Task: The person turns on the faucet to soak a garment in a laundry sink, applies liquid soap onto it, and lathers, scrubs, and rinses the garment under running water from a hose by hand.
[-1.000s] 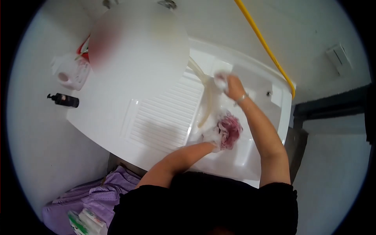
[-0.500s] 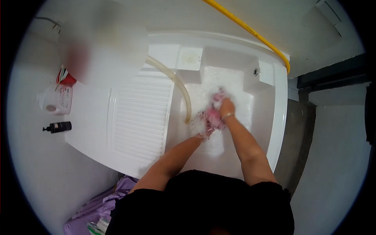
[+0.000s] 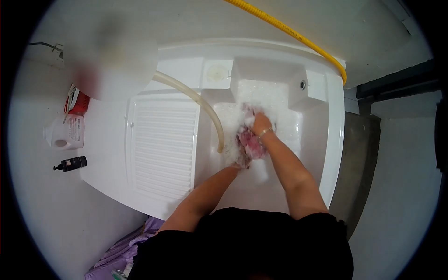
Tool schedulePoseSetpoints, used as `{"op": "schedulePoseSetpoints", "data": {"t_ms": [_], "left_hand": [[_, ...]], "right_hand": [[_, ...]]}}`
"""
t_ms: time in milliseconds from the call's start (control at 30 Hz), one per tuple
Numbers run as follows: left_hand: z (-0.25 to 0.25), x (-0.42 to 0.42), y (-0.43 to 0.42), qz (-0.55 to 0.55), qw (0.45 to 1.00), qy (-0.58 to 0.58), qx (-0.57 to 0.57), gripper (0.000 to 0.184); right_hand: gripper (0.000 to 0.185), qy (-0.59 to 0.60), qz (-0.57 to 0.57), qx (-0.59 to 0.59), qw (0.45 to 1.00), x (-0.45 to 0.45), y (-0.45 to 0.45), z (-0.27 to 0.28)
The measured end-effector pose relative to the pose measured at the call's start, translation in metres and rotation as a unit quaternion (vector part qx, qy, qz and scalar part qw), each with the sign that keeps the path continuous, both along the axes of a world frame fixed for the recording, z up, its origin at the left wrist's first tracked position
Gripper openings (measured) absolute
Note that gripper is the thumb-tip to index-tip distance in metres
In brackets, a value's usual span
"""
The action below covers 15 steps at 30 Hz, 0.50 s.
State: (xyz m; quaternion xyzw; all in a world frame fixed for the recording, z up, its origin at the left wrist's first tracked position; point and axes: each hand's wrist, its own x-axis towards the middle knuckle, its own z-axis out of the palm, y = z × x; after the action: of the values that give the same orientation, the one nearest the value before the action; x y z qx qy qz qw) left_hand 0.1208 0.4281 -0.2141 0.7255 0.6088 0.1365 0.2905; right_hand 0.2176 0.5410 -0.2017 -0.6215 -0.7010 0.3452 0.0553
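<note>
A wet pink cloth with darker patches lies bunched in the soapy water of a white sink basin. My right hand, with a bracelet at its wrist, is closed on the far part of the cloth. At the near left end of the cloth, my left hand grips it, with foam and fabric covering much of its fingers. White suds float around both hands and toward the back of the basin.
A ribbed washboard adjoins the basin on the left. A pale hose hangs into the basin. Along the back runs a yellow hose. At far left are a black pump bottle, a clear jug and a red basket.
My right hand has shifted a little to the left with the far part of the cloth. My left hand stays near the same spot. The camera view has tilted slightly.
</note>
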Motion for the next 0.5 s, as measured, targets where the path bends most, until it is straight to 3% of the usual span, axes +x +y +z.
{"op": "schedulePoseSetpoints", "data": {"t_ms": [133,200,267,333,367,433,467,500], "left_hand": [[0.008,0.002,-0.008,-0.015,0.995,0.088,0.035,0.043],[0.009,0.002,-0.013,-0.015,0.988,0.137,0.067,0.044],[0.004,0.004,-0.022,-0.031,0.966,0.23,0.117,0.045],[-0.008,-0.001,-0.033,-0.083,0.851,0.466,0.226,0.045],[-0.012,-0.005,-0.035,-0.109,0.737,0.603,0.285,0.046],[-0.013,-0.012,-0.037,-0.133,0.52,0.772,0.341,0.046],[-0.004,-0.013,-0.042,-0.138,0.521,0.771,0.339,0.046],[0.005,-0.012,-0.04,-0.014,0.839,0.493,0.23,0.045]], "right_hand": [[0.04,-0.051,0.153,-0.112,0.98,0.003,-0.088,0.011],[0.036,-0.023,0.262,0.206,0.943,0.003,-0.125,-0.003],[0.033,-0.039,0.266,0.0,0.963,-0.007,-0.081,-0.001],[0.033,-0.126,0.213,-0.022,0.969,-0.026,-0.029,-0.034],[0.033,-0.126,0.212,-0.019,0.969,-0.025,-0.022,-0.018],[0.028,-0.044,0.054,-0.017,0.997,-0.025,-0.014,0.008],[0.031,-0.055,0.096,-0.05,0.993,-0.022,-0.032,0.005],[0.034,-0.069,0.136,-0.076,0.985,-0.017,-0.053,0.0]]}}
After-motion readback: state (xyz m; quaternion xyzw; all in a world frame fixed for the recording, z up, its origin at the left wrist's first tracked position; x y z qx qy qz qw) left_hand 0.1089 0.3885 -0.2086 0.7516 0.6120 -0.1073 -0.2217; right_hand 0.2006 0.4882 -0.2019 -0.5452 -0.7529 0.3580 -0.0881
